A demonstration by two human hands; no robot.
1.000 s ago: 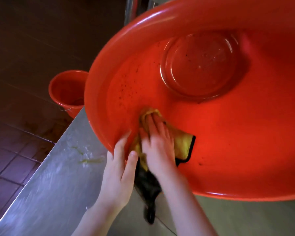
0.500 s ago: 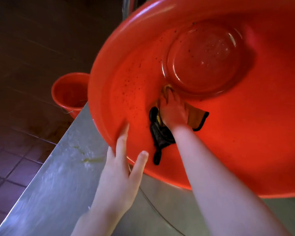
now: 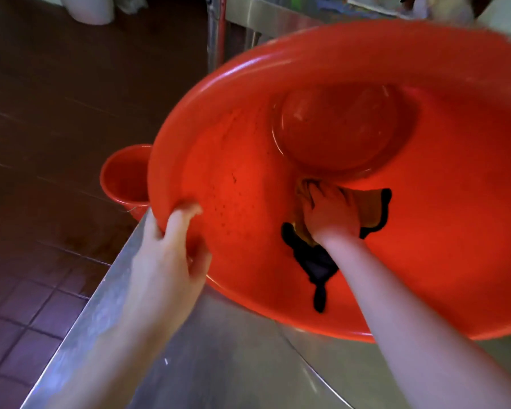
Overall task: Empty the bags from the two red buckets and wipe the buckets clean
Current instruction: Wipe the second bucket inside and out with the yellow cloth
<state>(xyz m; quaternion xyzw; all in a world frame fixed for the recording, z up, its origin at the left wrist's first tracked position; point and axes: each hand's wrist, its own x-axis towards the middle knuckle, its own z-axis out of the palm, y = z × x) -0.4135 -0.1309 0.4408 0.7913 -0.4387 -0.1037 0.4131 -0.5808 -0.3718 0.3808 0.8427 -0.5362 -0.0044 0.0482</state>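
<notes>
The large red bucket (image 3: pixel 425 276) lay tipped on its side on the steel bench (image 3: pixel 219 364), its mouth towards the person and its rim reaching past the bench's left edge. The left hand (image 3: pixel 171 255) gripped that rim, fingers curled over the lip, while the right hand (image 3: pixel 331 214), deep inside, bent its fingers over a bunched yellow, black-edged cloth (image 3: pixel 372 208) and pressed it to the speckled wall just below the base. A smaller red bucket (image 3: pixel 124 178) stood on the tiled floor (image 3: pixel 42 143) beyond the bench's left edge.
</notes>
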